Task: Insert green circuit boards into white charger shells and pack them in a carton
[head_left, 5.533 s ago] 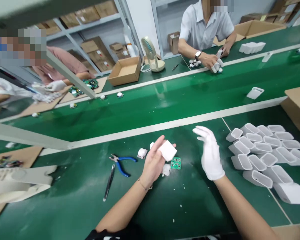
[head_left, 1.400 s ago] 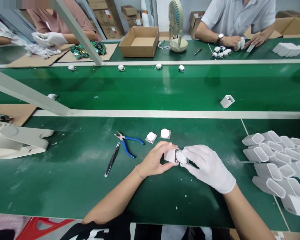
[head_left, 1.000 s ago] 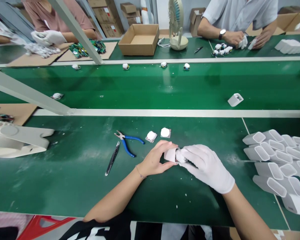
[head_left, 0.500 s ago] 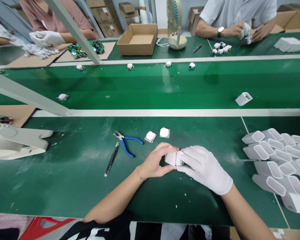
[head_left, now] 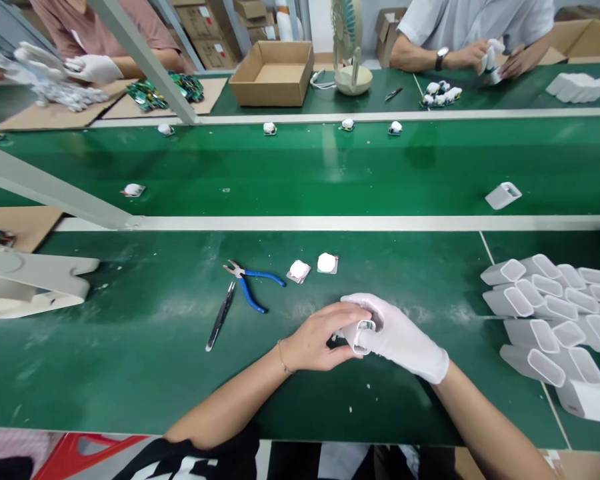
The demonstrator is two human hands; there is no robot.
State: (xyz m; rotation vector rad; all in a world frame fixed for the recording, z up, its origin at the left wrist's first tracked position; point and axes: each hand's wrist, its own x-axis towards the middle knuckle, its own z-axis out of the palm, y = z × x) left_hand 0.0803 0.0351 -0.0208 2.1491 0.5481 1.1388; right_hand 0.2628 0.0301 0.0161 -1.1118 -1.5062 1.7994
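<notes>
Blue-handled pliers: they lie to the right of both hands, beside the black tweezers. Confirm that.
Wrong on the side. In the head view the blue-handled pliers lie to the left of both hands, beside the black tweezers; the left hand and gloved right hand hold a white casing.

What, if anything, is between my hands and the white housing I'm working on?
Nothing visible. The bare left hand and the gloved right hand both grip the white housing directly, over the green bench. The pliers and two small white-topped parts lie apart, beyond the hands.
</notes>
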